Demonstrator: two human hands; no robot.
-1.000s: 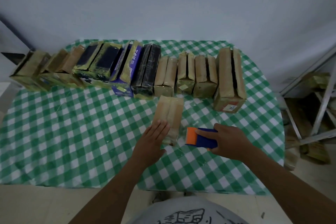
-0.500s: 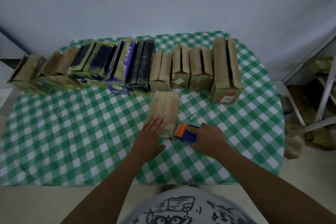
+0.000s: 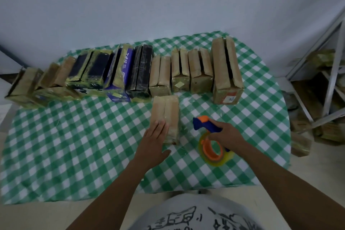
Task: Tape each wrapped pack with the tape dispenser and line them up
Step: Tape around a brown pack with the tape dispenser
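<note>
The brown wrapped pack (image 3: 168, 110) lay lengthwise on the green-and-white checked surface (image 3: 74, 136), just in front of the row of wrapped packs (image 3: 160, 74), below the row's middle. The left hand (image 3: 153, 144) rested flat on the pack's near end. Its fingers were straight and its thumb spread, so that grip was open and pressed down rather than clasped.

The right hand (image 3: 226, 134) had its grip curled round the handle of the blue and orange tape dispenser (image 3: 200, 122). It held the dispenser just to the right of the pack, apart from it. The roll of clear tape (image 3: 212, 150) on its orange hub sat below the hand, toward the near edge. Whether the roll touched the cloth could not be told.

The row stood side by side along the far edge. Brown packs and dark, yellow-edged ones were at the left, then a purple box (image 3: 123, 69), a black pack, and more brown packs. It ended with a taller brown pack (image 3: 226, 73) at the right. A metal rack (image 3: 334, 73) stood beyond the surface on the right.
</note>
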